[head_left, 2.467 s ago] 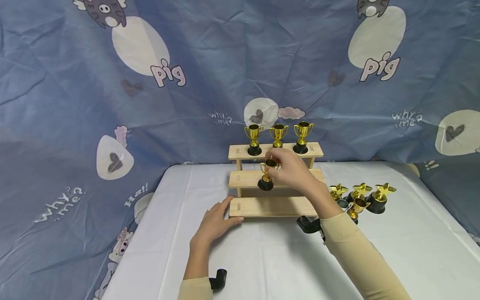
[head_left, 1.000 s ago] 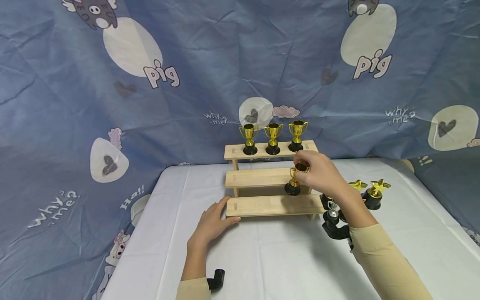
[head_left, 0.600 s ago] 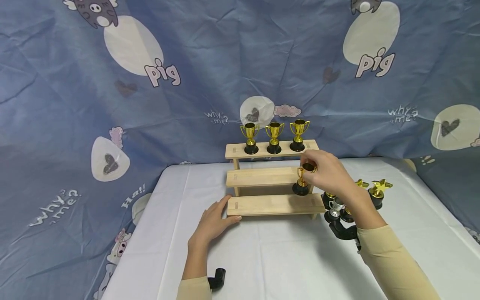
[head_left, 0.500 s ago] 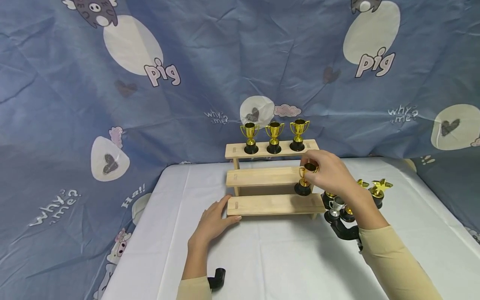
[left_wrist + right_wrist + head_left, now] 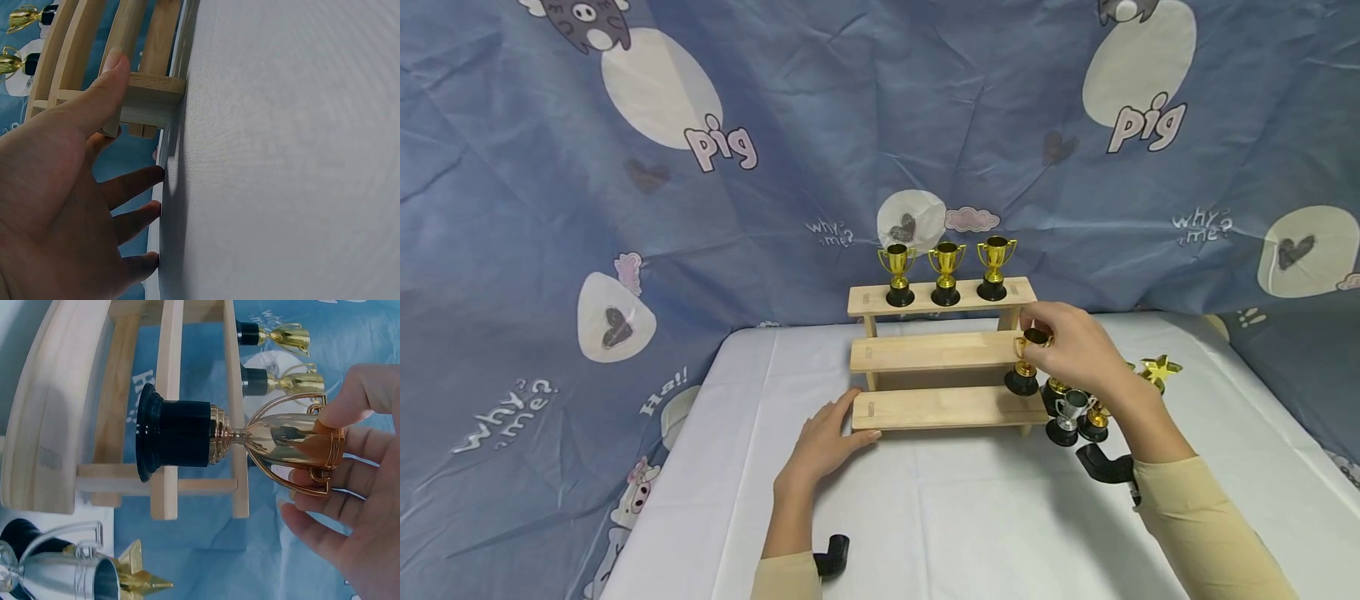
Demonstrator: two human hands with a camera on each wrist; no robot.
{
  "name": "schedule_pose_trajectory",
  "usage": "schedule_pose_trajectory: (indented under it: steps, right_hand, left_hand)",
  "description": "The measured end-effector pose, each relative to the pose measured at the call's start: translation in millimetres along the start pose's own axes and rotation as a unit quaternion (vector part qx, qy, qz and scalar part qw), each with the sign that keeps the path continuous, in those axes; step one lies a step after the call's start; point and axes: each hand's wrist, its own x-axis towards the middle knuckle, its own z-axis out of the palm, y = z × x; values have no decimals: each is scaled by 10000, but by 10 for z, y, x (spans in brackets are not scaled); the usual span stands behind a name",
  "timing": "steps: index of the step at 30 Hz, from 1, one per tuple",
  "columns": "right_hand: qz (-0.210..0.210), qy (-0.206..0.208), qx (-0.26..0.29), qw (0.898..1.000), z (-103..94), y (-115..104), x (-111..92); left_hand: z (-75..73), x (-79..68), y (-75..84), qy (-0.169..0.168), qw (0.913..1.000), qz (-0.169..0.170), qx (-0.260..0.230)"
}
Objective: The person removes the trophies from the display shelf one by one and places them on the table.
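Note:
My right hand (image 5: 1071, 346) pinches a copper-gold trophy cup (image 5: 269, 437) by its bowl, thumb on one side and fingers on the other. The cup is upright, its black base above the lower right end of the three-step wooden stand (image 5: 947, 407), near the middle step's end. My left hand (image 5: 823, 442) grips the left end of the stand's bottom step between thumb and index finger. In the left wrist view its other fingers are spread near the white cloth. Gold trophy cups (image 5: 947, 271) stand in a row of three on the top step.
Right of the stand, on the white-covered table (image 5: 955, 508), stand a silver trophy cup (image 5: 1067, 411), a copper-gold cup (image 5: 1095, 417) and star trophies (image 5: 1160, 371), partly hidden by my right arm. A patterned blue curtain (image 5: 775, 167) hangs behind.
My right hand has carried the copper-gold cup rightward, from in front of the middle step's centre to the stand's right end. My left hand has kept its place on the stand.

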Motion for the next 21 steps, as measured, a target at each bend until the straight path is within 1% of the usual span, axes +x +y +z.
schedule_pose_trajectory:
  steps: [5,10,19,21]
  right_hand:
    - [144,28,13,9999,-42,43,-41]
    - [259,93,-102,9996,-78,98,-92]
    - [147,93,-256,9995,-168,202,-135]
    - [198,110,-256,9994,-186,218,-143]
  left_hand:
    - [0,2,-5,-12,10000,24,3]
    - [3,4,5,-15,10000,53,6]
    - [5,4,-3,-41,10000,82,18]
    - [4,5,-6,-44,9999,93,32]
